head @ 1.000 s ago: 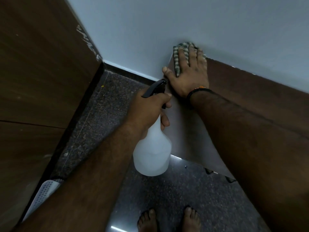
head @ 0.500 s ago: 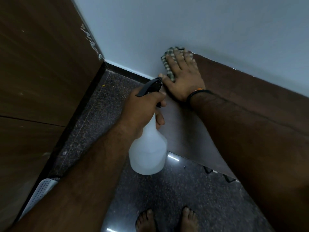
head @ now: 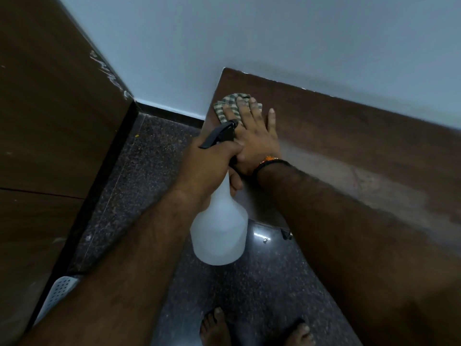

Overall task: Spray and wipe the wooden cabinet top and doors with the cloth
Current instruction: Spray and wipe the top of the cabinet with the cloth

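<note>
1. The checked cloth (head: 230, 106) lies flat on the wooden cabinet top (head: 349, 136), near the top's left end and close to the wall (head: 274, 33).
2. The right hand (head: 254, 136) rests palm down on the cloth, fingers straight and spread; the fingertips press the fabric against the wood, and the outermost finger touches bare wood beside the cloth.
3. A dark wristband (head: 268, 163) with an orange bead circles the right wrist.
4. The left hand (head: 209, 166) grips the neck of the white spray bottle (head: 219, 233), fingers curled round it below the black trigger head (head: 218, 134).
5. The bottle hangs upright off the cabinet's left end, above the speckled floor (head: 149, 171).
6. The nozzle points toward the cloth.
7. A dark wooden panel (head: 50, 121) stands on the left.
8. Two bare feet (head: 214, 328) show at the bottom edge.
</note>
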`<state>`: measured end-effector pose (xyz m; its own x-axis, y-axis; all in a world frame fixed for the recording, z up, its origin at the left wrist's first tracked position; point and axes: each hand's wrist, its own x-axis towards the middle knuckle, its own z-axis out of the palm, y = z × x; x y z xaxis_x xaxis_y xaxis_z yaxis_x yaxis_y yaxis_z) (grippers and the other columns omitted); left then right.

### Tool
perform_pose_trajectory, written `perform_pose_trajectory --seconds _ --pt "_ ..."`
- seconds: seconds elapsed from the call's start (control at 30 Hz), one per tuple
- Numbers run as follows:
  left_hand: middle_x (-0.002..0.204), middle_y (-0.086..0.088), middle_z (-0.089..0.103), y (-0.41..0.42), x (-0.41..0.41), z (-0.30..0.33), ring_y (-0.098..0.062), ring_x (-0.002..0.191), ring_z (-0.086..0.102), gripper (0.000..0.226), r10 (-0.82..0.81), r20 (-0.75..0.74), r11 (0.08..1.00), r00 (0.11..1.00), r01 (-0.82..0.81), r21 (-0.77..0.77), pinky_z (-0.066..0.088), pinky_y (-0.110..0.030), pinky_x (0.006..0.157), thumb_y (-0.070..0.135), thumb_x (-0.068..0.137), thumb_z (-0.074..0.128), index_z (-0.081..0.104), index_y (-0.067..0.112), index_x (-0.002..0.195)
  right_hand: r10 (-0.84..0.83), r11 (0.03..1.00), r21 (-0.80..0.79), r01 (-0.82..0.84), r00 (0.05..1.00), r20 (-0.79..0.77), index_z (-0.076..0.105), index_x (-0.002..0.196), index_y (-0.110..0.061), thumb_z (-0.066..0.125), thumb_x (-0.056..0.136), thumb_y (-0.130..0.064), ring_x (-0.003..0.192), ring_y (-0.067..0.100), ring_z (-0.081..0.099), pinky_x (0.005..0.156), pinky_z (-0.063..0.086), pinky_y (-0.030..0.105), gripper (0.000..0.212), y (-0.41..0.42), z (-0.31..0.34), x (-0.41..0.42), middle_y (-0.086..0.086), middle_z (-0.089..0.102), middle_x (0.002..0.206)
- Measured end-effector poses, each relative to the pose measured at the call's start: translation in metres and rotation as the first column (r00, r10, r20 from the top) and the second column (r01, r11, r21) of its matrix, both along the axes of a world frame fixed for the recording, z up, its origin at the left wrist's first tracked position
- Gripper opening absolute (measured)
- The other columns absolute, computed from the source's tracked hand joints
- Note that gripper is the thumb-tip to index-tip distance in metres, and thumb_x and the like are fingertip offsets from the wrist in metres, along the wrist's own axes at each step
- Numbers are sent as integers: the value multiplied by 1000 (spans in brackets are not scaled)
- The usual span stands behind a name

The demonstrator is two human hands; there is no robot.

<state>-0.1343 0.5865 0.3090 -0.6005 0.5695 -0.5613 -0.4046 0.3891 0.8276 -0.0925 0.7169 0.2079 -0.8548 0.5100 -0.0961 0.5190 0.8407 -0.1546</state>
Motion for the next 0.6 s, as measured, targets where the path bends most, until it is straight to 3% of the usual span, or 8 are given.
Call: perform_pose_trajectory --seconds 0.17,0.27,0.4,0.6 --pt "90 -40 66 11 26 5 -30 42 53 20 -18 19 1000 1000 18 1 47 -34 48 21 87 68 72 2 81 -93 995 -42 93 996 2 9 159 -33 33 94 -57 154 26 -9 120 -9 62 74 16 6 41 2 0 168" --pt "85 -21 70 22 46 7 -28 41 54 20 -26 15 1000 1000 26 -1 47 -33 48 19 90 67 70 -1 91 -175 984 -36 174 984 -25 11 159 -35 19 97 -65 154 24 -7 121 -6 61 70 35 5 78 0 3 168" --pt "87 -14 72 41 79 8 -27 40 55 17 -64 10 998 998 64 3 47 -36 49 18 91 67 68 3 96 -269 962 -48 268 963 -9 12 158 -36 19 97 -68 154 23 -6 121 -5 60 69 65 4 137 -1 3 168" --pt "86 -14 69 82 145 12 -29 41 53 12 -170 12 985 985 170 7 46 -36 48 16 92 67 65 6 86 -394 919 -34 394 919 7 13 158 -37 21 97 -69 154 23 -5 121 -2 62 69 105 5 232 -1 4 168"
